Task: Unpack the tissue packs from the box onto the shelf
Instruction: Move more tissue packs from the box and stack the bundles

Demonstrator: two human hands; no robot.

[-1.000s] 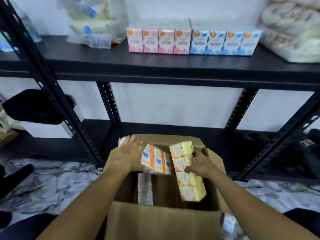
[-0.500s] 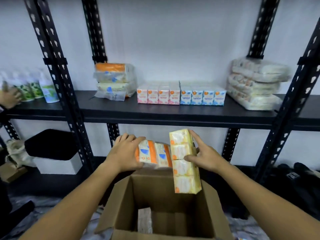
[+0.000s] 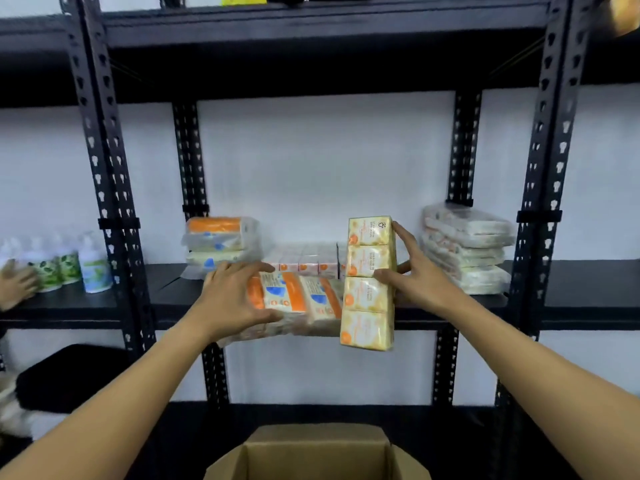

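My left hand grips an orange, white and blue tissue pack, held flat at the front edge of the black shelf. My right hand holds a tall yellow strip of tissue packs upright, just right of the first pack and level with the shelf. Behind them a row of small pink packs stands on the shelf. The open cardboard box sits below, at the bottom of the view.
A stack of wrapped packs lies on the shelf at the left, and a taller wrapped stack at the right. Bottles stand further left, with another person's hand beside them. Black uprights frame the bay.
Both hands lifted the two packs out of the box and up to shelf height. The view tilted upward, so the box dropped to the bottom edge.
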